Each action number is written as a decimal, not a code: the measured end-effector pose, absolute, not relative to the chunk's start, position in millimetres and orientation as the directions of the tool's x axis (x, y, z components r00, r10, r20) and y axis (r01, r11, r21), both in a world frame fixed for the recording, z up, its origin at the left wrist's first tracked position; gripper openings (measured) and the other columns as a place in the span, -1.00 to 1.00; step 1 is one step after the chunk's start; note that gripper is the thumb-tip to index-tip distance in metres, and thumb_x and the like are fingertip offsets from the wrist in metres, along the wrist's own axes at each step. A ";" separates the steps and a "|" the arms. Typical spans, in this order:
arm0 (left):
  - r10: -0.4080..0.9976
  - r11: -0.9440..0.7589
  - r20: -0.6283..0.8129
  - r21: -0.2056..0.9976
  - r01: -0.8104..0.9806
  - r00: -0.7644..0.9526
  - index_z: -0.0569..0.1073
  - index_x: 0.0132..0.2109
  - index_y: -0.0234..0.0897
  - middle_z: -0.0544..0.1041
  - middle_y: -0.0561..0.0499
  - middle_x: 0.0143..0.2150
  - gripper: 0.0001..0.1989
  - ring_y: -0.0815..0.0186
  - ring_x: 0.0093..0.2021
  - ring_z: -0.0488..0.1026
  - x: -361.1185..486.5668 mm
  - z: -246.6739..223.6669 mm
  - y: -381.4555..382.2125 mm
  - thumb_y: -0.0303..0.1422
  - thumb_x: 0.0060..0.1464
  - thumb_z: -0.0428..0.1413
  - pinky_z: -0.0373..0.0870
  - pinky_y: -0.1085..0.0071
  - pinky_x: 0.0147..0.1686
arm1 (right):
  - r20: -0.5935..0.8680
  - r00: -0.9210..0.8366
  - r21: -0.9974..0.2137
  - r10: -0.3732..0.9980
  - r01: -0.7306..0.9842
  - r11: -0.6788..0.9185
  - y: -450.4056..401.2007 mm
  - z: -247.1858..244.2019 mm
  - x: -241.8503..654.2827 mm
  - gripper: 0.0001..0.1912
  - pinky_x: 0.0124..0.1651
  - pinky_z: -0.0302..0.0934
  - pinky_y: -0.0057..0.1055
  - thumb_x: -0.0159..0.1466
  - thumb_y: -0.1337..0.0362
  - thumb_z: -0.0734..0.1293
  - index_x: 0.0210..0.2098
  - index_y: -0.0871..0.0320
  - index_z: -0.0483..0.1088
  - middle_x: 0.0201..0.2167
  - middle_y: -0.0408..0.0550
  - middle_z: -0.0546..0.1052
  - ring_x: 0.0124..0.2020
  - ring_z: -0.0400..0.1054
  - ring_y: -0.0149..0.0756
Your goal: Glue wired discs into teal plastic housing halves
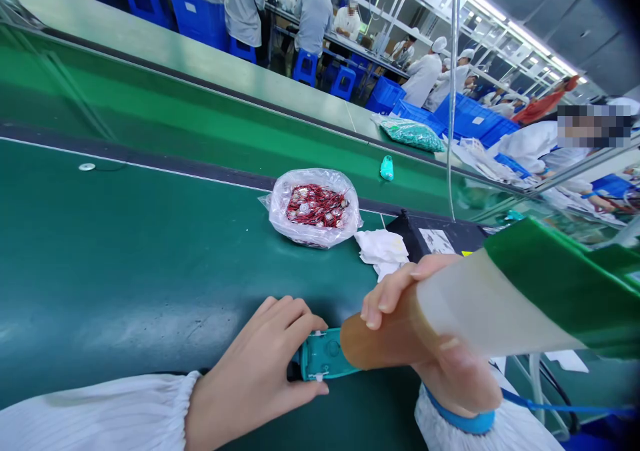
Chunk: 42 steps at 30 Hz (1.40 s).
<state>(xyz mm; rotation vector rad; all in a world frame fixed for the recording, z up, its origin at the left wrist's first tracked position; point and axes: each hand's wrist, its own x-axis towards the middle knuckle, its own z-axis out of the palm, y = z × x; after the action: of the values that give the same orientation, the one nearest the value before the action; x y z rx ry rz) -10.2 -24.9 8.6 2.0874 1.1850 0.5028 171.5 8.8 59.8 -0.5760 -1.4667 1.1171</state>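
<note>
While the left hand clamps the shell at its left end, thumb on the near edge and fingers on the far edge, the right hand has its fingers closed around the tube. The shell lies low over the table, between the two hands, with its hollow face up. The tube's brown end covers the shell's right end from above; from this angle it cannot be told whether the two touch.

Principal risk: misplacement. The thick tube hides the right end of the shell, so an error there could pass unseen. Second risk: slippage. Only the left hand is seen to hold the shell, and a push from the tube could turn it on the smooth table if that grip were light. Third risk: damage. The pale fittings sit close to the left fingers and could be bent by too hard a pinch.

Minor findings: a blue cord runs from the band at the right wrist and could snag on the nearby cables, jerking the tube. The open bag of red-wired discs stands beyond the hands; a wide sweep could spill it.
</note>
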 end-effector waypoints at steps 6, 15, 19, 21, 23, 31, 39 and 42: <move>0.853 -0.359 -0.002 0.723 0.590 0.522 0.39 -0.11 -0.20 0.41 0.05 -0.19 -0.64 0.19 -0.20 0.36 -11.1 8.9 -24.4 -0.28 -0.06 0.30 0.20 0.27 -0.23 | 0.464 -0.231 -0.881 0.855 -0.219 0.419 3.4 58.6 169.0 -0.69 -0.46 0.27 -0.31 0.19 0.11 0.33 -0.11 0.01 0.26 -0.43 -0.18 0.43 -0.51 0.34 -0.32; 0.859 -0.320 -0.046 0.729 0.605 0.510 0.41 -0.11 -0.23 0.42 0.02 -0.17 -0.64 0.16 -0.19 0.35 -9.1 12.6 -22.7 -0.32 -0.06 0.31 0.20 0.22 -0.20 | 0.441 -0.294 -0.897 0.848 -0.133 0.421 4.2 62.5 173.1 -0.69 -0.48 0.26 -0.26 0.19 0.07 0.32 -0.11 -0.01 0.28 -0.45 -0.15 0.43 -0.54 0.34 -0.27; 0.860 -0.314 -0.045 0.738 0.597 0.508 0.40 -0.09 -0.23 0.42 0.02 -0.16 -0.61 0.16 -0.17 0.34 -9.4 12.0 -23.4 -0.33 -0.07 0.31 0.19 0.21 -0.18 | 0.459 -0.307 -0.888 0.834 -0.133 0.440 6.2 61.7 175.1 -0.70 -0.49 0.28 -0.26 0.19 0.09 0.34 -0.12 -0.01 0.28 -0.45 -0.14 0.44 -0.54 0.35 -0.25; 0.862 -0.317 -0.034 0.742 0.591 0.505 0.40 -0.09 -0.23 0.42 0.02 -0.16 -0.61 0.16 -0.17 0.34 -9.6 10.4 -24.1 -0.32 -0.07 0.32 0.19 0.22 -0.18 | 0.460 -0.274 -0.887 0.844 -0.117 0.446 4.9 62.9 174.2 -0.72 -0.46 0.29 -0.24 0.21 0.10 0.33 -0.12 0.00 0.27 -0.44 -0.13 0.44 -0.51 0.35 -0.24; 0.862 -0.330 -0.014 0.744 0.581 0.507 0.40 -0.09 -0.23 0.42 0.02 -0.16 -0.61 0.17 -0.17 0.34 -9.7 9.0 -24.7 -0.31 -0.07 0.32 0.19 0.23 -0.19 | 0.466 -0.231 -0.885 0.854 -0.103 0.455 3.1 64.3 173.1 -0.73 -0.42 0.30 -0.23 0.23 0.11 0.31 -0.11 0.02 0.26 -0.44 -0.12 0.43 -0.49 0.35 -0.24; 0.867 -0.338 -0.013 0.720 0.606 0.498 0.40 -0.11 -0.26 0.42 0.00 -0.17 -0.58 0.15 -0.18 0.34 -10.2 8.7 -25.3 -0.29 -0.12 0.34 0.19 0.24 -0.22 | 0.513 -0.280 -0.855 0.811 -0.081 0.512 2.8 64.1 170.4 -0.72 -0.42 0.29 -0.21 0.25 0.13 0.28 -0.08 0.05 0.24 -0.41 -0.11 0.37 -0.48 0.34 -0.24; 0.876 -0.345 0.012 0.713 0.610 0.482 0.40 -0.12 -0.23 0.43 0.00 -0.17 -0.56 0.15 -0.17 0.36 -9.5 8.7 -25.5 -0.28 -0.14 0.36 0.21 0.23 -0.20 | 0.490 -0.263 -0.869 0.831 -0.068 0.490 -1.8 57.4 178.5 -0.70 -0.39 0.28 -0.16 0.24 0.11 0.28 -0.07 0.02 0.22 -0.38 -0.09 0.39 -0.46 0.33 -0.20; 0.879 -0.340 0.013 0.718 0.608 0.477 0.41 -0.13 -0.23 0.44 0.00 -0.18 -0.58 0.14 -0.17 0.37 -9.1 9.9 -25.8 -0.28 -0.14 0.35 0.22 0.23 -0.19 | 0.461 -0.235 -0.886 0.855 -0.077 0.457 -4.0 57.0 179.8 -0.70 -0.37 0.27 -0.15 0.23 0.11 0.27 -0.07 0.00 0.24 -0.38 -0.08 0.40 -0.45 0.33 -0.18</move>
<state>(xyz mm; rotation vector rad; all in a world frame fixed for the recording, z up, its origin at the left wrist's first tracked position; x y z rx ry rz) -9.1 -25.8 9.9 2.0716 1.2254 0.5345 179.8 -4.0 57.0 -0.7019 -1.5627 1.0187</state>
